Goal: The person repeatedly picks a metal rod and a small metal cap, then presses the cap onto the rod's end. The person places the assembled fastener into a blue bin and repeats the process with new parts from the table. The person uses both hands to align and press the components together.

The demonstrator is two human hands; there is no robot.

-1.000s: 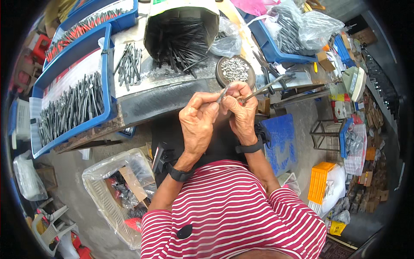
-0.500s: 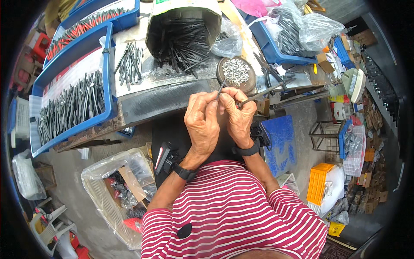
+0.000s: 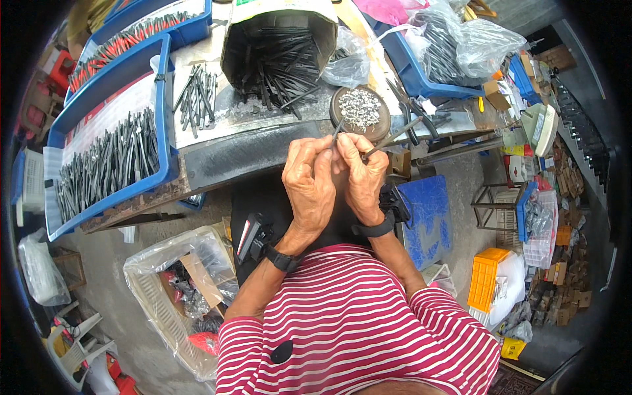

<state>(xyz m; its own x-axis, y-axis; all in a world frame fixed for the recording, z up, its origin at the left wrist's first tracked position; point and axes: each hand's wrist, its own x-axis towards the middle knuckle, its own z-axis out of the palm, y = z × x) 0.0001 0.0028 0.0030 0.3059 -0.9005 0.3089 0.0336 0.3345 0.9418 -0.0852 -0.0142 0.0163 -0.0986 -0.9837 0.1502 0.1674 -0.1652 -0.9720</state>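
Over the front edge of the workbench, my left hand (image 3: 309, 184) pinches a thin dark strip (image 3: 338, 127) that points up between both hands' fingertips. My right hand (image 3: 362, 174) meets it there, fingers closed. Out from under its fingers, toward the upper right, sticks a slender dark rod (image 3: 397, 136) whose kind I cannot make out. Just beyond the fingertips stands a round brown dish (image 3: 385, 131) heaped with small silvery metal pieces (image 3: 359, 108). Whatever lies between the touching fingertips is hidden.
A tipped container (image 3: 230, 52) spills black strips (image 3: 283, 66) at the back. Dark strips (image 3: 195, 99) lie on the bench, left of it. Blue trays (image 3: 168, 141) of strips flank the bench. Pliers (image 3: 408, 118) lie right of the dish. A plastic-lined crate (image 3: 148, 289) stands on the floor.
The rod in my right hand has swung slightly upward at its far end. Both hands stay almost in place, fingertips still together.
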